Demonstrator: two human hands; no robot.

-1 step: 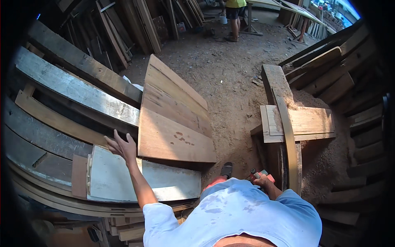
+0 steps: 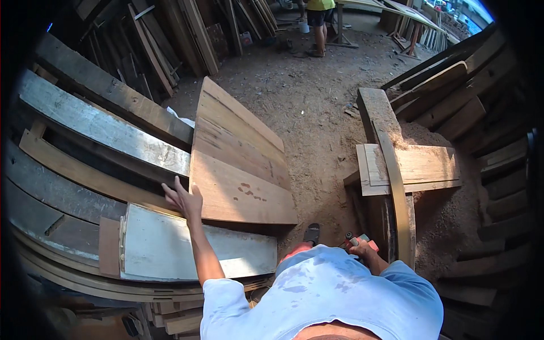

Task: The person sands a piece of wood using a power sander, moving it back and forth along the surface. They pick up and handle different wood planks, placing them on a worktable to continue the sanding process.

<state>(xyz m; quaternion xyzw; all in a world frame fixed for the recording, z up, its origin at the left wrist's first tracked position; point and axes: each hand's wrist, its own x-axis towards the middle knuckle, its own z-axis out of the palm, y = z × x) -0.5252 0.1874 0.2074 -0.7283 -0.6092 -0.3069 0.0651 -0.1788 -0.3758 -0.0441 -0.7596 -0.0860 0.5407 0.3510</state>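
My left hand [image 2: 186, 201] reaches out with its fingers spread and holds nothing. It is beside the near left edge of a wide wooden panel [image 2: 238, 156], over the far side of a pale white board [image 2: 156, 241]. I cannot tell whether the fingertips touch the panel. Several small dark stains mark the panel's near part. Close to my body on the right, my right hand [image 2: 365, 250] is closed on a red and grey power tool [image 2: 350, 240], partly hidden by my shirt and arm. Its exact kind does not show.
Long planks [image 2: 102, 127] lie stacked at left. At right, a thin curved strip [image 2: 395, 187] crosses light boards [image 2: 428, 167] on a beam [image 2: 378, 110]. Sawdust covers the floor [image 2: 317, 113]. A person [image 2: 320, 28] stands far off beside a trestle table [image 2: 391, 7]. Timber [image 2: 192, 37] leans at back left.
My left hand has shifted right, closer to the panel's near left edge, with its fingers still spread. My right hand stays on the power tool. The whole view has shifted slightly.
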